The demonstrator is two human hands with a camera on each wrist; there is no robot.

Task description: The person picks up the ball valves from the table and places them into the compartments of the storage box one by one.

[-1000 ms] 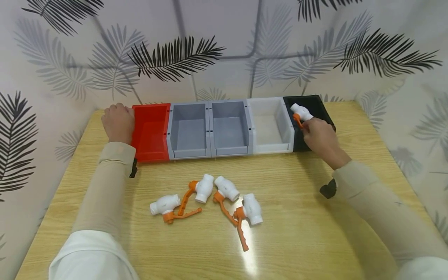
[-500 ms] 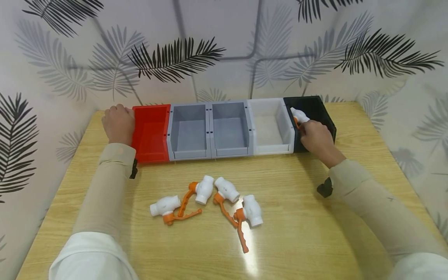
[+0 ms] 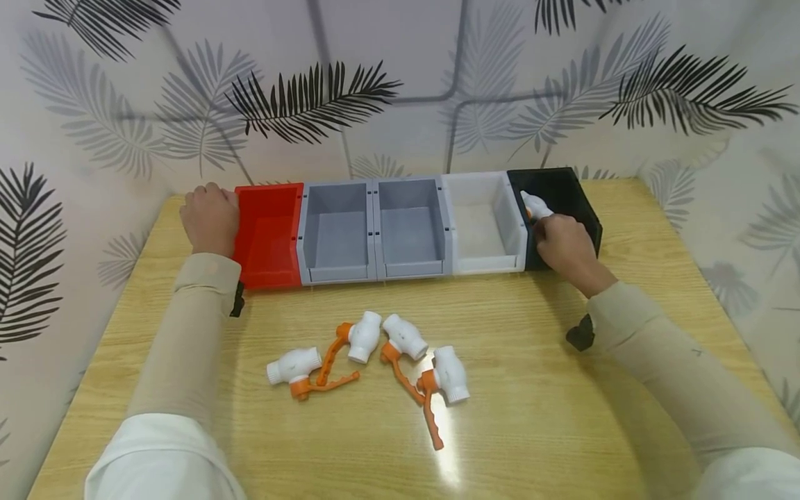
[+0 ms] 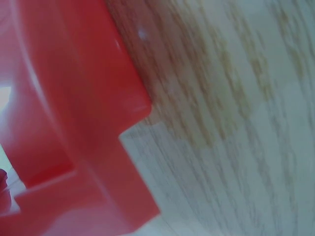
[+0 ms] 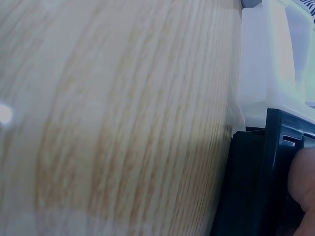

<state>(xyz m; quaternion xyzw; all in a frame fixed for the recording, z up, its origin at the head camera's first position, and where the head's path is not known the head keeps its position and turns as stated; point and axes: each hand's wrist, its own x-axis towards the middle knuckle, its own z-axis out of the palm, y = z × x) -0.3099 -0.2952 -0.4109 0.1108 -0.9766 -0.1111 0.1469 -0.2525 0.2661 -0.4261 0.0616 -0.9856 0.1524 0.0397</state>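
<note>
At the left end of a row of bins, my left hand (image 3: 210, 219), fingers curled, holds the outer side of the red bin (image 3: 270, 274). My right hand (image 3: 567, 250) reaches into the black bin (image 3: 584, 201) at the other end, gripping a white ball valve (image 3: 535, 205) on its orange-handle side. The valve's white body shows past the fingers, inside the bin; most of its handle is hidden by the hand. Part of that hand appears at the black bin's rim (image 5: 275, 147) in the right wrist view. The left wrist view shows the red bin's wall (image 4: 93, 98) beside the wooden table.
Two grey bins (image 3: 340, 273) (image 3: 412, 268) and a white bin (image 3: 487, 264) stand between the red and black ones. Several ball valves with orange handles lie nearer me on the wooden table (image 3: 531, 417), such as one valve (image 3: 451, 375) at the right of the group. A leaf-patterned cloth (image 3: 400, 139) rises behind.
My right hand has lowered the ball valve deeper into the black bin and shifted slightly left; its orange part is now mostly hidden. The left hand has stayed at the red bin.
</note>
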